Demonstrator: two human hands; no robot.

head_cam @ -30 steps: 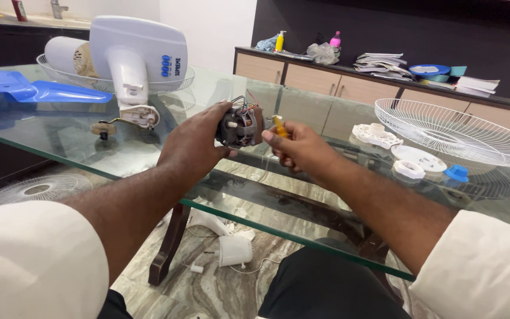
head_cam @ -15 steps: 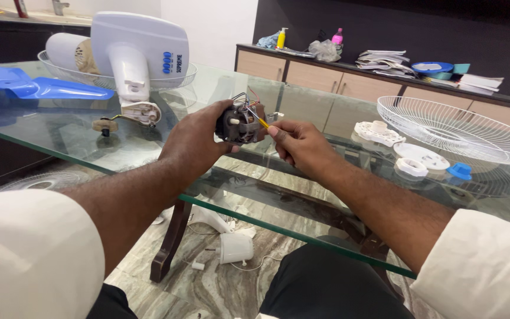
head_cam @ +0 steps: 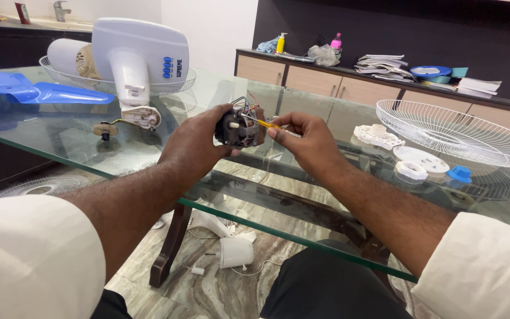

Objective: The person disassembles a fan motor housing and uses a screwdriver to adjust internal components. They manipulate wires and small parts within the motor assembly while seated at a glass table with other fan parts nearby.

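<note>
Glass worktop (head_cam: pixel 90 159), clear, with stone floor visible through it. Left hand (head_cam: pixel 199 145) was closed around a small dark fan motor (head_cam: pixel 238 129), held up above the worktop near its front edge, coloured wires sprouting from the motor's top. Right hand (head_cam: pixel 302 139) was pinched narrow on a yellow-handled screwdriver (head_cam: pixel 262 123), its tip set against the motor's upper right side. Both hands met at the motor, fingers nearly touching. White sleeves on both forearms.

On the worktop, far left: blue fan blade (head_cam: pixel 36 93) lying flat. Behind it, a wire guard (head_cam: pixel 113 85) holding a white fan housing (head_cam: pixel 140 59) with blue buttons, tilted forward. Just in front of the housing, a small white bracket piece (head_cam: pixel 140 117) with a dark knob.

Right side: second white wire guard (head_cam: pixel 461 139), dished upward, well apart from the hands. Near its left rim, white plastic parts (head_cam: pixel 399 153) and a blue cap (head_cam: pixel 460 173).

Below the glass, on the floor: white fan base parts (head_cam: pixel 234 251) and a cord. Wooden sideboard (head_cam: pixel 337 88) along the back wall carried bottles, papers and a cloth.
</note>
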